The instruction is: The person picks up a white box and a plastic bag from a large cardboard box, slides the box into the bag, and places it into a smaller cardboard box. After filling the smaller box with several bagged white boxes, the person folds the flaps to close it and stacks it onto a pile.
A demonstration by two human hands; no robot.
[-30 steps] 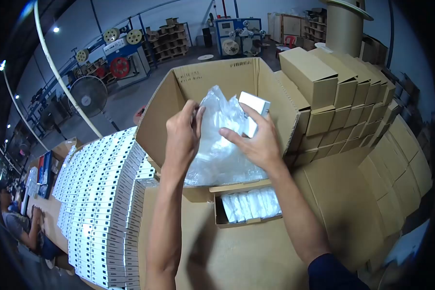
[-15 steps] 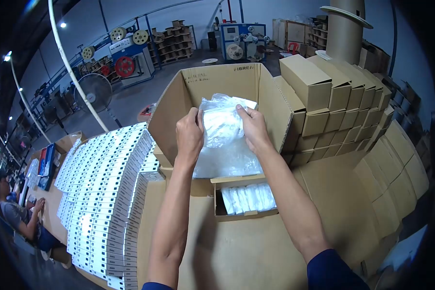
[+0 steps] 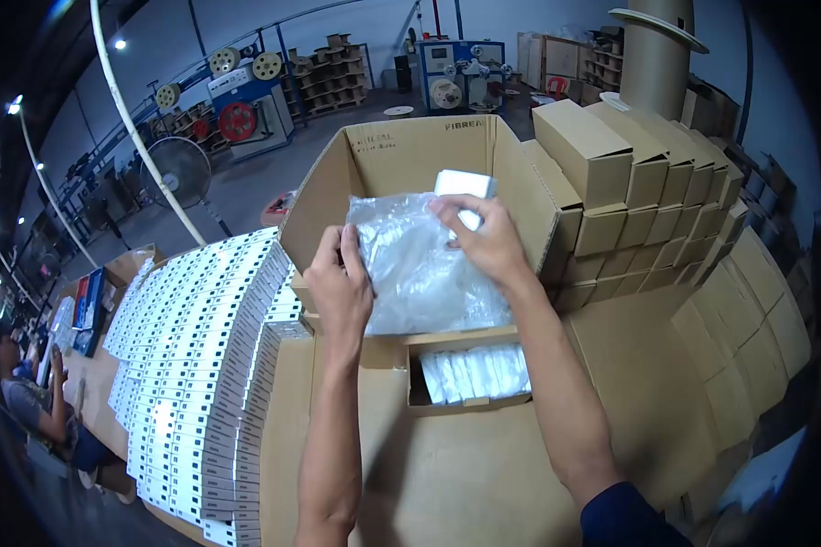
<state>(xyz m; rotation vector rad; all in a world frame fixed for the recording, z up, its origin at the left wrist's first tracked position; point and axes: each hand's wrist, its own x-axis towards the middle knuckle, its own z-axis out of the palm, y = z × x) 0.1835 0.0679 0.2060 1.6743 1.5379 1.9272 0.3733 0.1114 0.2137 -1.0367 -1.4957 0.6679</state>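
Note:
My left hand [image 3: 342, 278] is closed on the left edge of a clear plastic bag [image 3: 406, 264], which is spread out over the large carton. My right hand [image 3: 488, 237] is closed around a small white box [image 3: 466, 184], and its fingertips touch the bag's top right edge. Part of the white box is hidden behind the fingers. Below the bag, a small cardboard box [image 3: 470, 408] holds a row of several white items in plastic wrapping [image 3: 474, 374]. Behind my hands stands the large open carton [image 3: 420, 164].
Stacked white boxes [image 3: 192, 365] rise at the left on the cardboard-covered table [image 3: 456, 483]. Brown cartons [image 3: 625, 191] are piled at the right. A seated person [image 3: 41, 401] works at the far left. A fan [image 3: 175, 173] and machines [image 3: 465, 77] stand behind.
The bag, bunched up between my hands before, is now spread flat and lower. My left hand has moved down and left. The white box now shows more clearly at my right hand.

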